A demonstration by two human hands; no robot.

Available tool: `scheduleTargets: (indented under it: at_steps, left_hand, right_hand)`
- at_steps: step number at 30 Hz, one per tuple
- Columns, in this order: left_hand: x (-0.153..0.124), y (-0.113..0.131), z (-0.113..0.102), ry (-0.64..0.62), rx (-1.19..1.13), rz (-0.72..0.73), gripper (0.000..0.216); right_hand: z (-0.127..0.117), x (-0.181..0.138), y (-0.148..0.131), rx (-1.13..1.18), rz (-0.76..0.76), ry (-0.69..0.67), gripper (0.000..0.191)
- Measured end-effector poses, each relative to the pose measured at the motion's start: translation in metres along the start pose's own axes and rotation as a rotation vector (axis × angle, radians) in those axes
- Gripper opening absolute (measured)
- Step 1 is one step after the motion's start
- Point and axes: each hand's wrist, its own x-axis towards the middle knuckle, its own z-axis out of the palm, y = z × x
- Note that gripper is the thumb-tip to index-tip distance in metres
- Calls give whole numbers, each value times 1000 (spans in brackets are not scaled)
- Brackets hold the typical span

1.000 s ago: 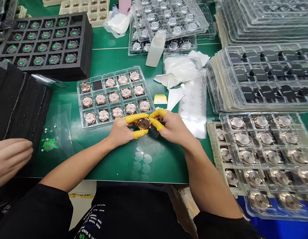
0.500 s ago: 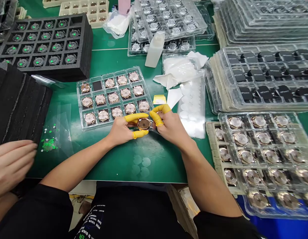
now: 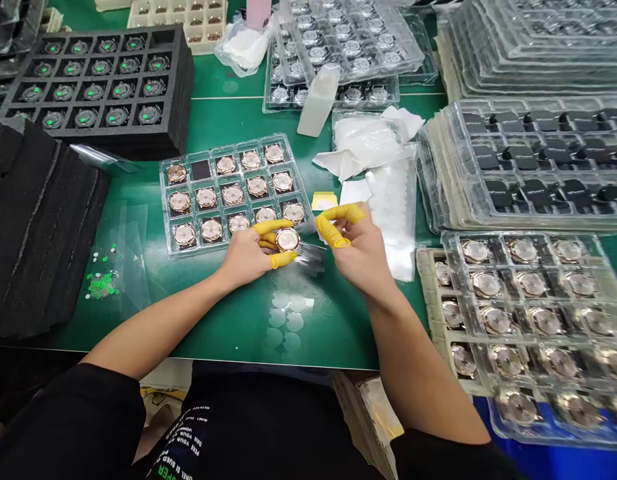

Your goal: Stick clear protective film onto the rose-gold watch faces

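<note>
My left hand [image 3: 246, 255], with yellow finger cots on thumb and fingers, grips a round rose-gold watch case [image 3: 287, 239] just above the green mat. The case sits at the near right corner of a clear tray [image 3: 166, 230] that holds several similar cases and has one bare black cell. My right hand [image 3: 361, 253] is a short way to the right of the case and does not touch it. Its cot-covered thumb and forefinger are curled into a pinch, and I cannot make out what is between them. A scrap of clear film [image 3: 313, 255] lies between the two hands.
A black foam tray [image 3: 181, 100] with green-dotted parts stands far left, and stacked black foam [image 3: 38, 220] lies at the left. A white bottle [image 3: 317, 100], white wipes [image 3: 363, 137] and a sticker sheet [image 3: 396, 200] sit behind my right hand. Clear trays of cases [image 3: 528, 320] crowd the right.
My right hand has let go of the watch case and drawn back to the right. The other person's hand at the left edge has gone from view.
</note>
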Motion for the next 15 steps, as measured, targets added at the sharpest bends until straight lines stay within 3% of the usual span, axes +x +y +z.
scheduleTargets:
  at_steps: [6, 15]
  left_hand:
    - [0, -1, -1, -24, 60, 23, 66]
    - [0, 0, -2, -43, 64, 19, 68]
  right_hand:
    - [20, -13, -12, 263, 400, -192, 31]
    - [21, -15, -12, 188, 410, -177, 28]
